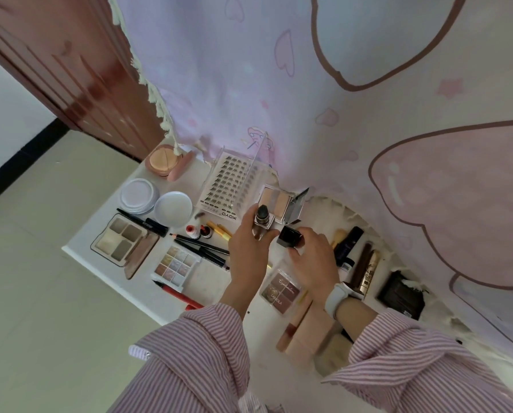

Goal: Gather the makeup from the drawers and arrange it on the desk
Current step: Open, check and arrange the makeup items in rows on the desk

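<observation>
Head view: we're over the white desk [79, 248], most of the makeup already laid out on it. Largest to smallest:

- Lash tray [228, 186], clear box, lid up. Light, rigid, probably brittle at the hinge; we'd lift it by the base edges, not the lid.
- Four-pan palette [121, 242] at the left corner and the nine-pan palette [176, 265] nearer us, both open. Flat, stiff, pressed powder likely cracks if dropped; grip the long sides and keep them level.
- Contour compact [279, 201] open, mirror up, just beyond our hands.
- Lipstick [262, 225]: our left hand [249, 248] is wrapped round the clear base, bullet exposed and pointing up. Hard glossy case, likely slippery; the bullet is soft and will smear, so hold only the base.
- Black cap [291, 236]: our right hand [315, 257] pinches it from above, right beside the lipstick. Light and rigid.

We judge that capping comes next: line the cap up square over the bullet before pushing, or it will shear the tip.
</observation>
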Motion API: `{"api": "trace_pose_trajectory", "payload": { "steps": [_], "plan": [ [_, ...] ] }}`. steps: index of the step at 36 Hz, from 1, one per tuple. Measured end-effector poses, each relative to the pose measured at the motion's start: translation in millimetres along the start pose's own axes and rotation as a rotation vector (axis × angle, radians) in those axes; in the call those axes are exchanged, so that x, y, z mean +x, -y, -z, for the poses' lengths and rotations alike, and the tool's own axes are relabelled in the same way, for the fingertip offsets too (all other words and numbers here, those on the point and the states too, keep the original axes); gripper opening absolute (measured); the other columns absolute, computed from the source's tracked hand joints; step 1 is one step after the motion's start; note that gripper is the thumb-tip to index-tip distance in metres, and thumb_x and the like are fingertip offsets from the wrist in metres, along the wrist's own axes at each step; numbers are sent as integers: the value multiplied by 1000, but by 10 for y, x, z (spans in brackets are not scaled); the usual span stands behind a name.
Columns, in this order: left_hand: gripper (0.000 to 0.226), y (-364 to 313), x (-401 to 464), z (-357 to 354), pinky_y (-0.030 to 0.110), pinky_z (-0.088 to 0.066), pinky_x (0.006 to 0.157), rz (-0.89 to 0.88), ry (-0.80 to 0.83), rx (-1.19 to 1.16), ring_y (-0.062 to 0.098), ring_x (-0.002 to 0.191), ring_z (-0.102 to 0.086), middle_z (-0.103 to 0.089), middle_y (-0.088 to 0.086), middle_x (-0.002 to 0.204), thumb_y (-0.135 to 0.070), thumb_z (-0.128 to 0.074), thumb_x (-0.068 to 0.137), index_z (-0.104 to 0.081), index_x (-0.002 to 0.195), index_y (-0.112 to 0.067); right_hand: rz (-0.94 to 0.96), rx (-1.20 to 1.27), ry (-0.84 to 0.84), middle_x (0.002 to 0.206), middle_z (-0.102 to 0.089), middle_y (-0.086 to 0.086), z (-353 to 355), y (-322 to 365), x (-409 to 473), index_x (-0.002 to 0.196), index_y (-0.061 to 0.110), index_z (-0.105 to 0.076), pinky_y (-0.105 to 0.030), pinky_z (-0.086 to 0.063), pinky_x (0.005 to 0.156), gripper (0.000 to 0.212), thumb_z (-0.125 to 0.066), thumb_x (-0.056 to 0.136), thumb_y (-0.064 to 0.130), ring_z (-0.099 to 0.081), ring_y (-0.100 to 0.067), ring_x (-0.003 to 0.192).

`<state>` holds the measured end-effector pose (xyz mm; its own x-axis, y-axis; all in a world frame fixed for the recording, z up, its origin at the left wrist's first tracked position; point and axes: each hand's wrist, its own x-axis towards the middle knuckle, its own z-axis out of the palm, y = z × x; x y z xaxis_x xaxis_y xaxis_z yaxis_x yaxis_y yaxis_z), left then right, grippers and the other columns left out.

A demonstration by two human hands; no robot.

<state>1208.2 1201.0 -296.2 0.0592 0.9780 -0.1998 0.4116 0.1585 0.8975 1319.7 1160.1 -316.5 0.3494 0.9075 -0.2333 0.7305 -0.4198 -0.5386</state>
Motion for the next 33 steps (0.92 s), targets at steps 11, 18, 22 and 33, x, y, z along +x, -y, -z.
{"api": "trace_pose_trajectory", "payload": {
  "steps": [11, 18, 22, 33],
  "plan": [
    [60, 8, -87, -11, 17, -39, 93, -18, -33, -14, 9, 125, -44, -48, 0, 139, -22, -65, 86, -39, 140, -14, -79, 156, 0, 111, -58, -7, 38, 49, -66, 129, 14, -41, -33, -40, 91, 42, -55, 90, 20, -48, -22, 107],
    [38, 131, -543, 175, 29, -49, 90, -131, -100, 116, 7, 103, -53, -56, -1, 115, -5, -56, 89, -51, 126, -10, 171, -258, 75, 122, -54, 3, 51, -48, -547, 126, 22, -49, -33, -30, 95, 44, -49, 89, 46, -44, -17, 113],
    [31, 277, -791, 242, 23, -49, 86, -95, -100, 153, 4, 97, -54, -58, 0, 112, -3, -53, 89, -56, 119, -13, 202, -489, 165, 114, -60, -3, -120, -55, -742, 126, 15, -51, -39, -42, 82, 78, -65, 65, 63, -55, -23, 101],
    [18, 403, -1068, 472, 10, -48, 73, 200, 72, 18, 7, 92, -59, -61, -2, 113, -17, -49, 95, -57, 110, -20, 259, -254, 246, 139, -34, -1, -11, 69, -797, 144, 20, -20, -33, -23, 105, 70, -51, 86, 45, -29, -18, 126]
  ]
}}
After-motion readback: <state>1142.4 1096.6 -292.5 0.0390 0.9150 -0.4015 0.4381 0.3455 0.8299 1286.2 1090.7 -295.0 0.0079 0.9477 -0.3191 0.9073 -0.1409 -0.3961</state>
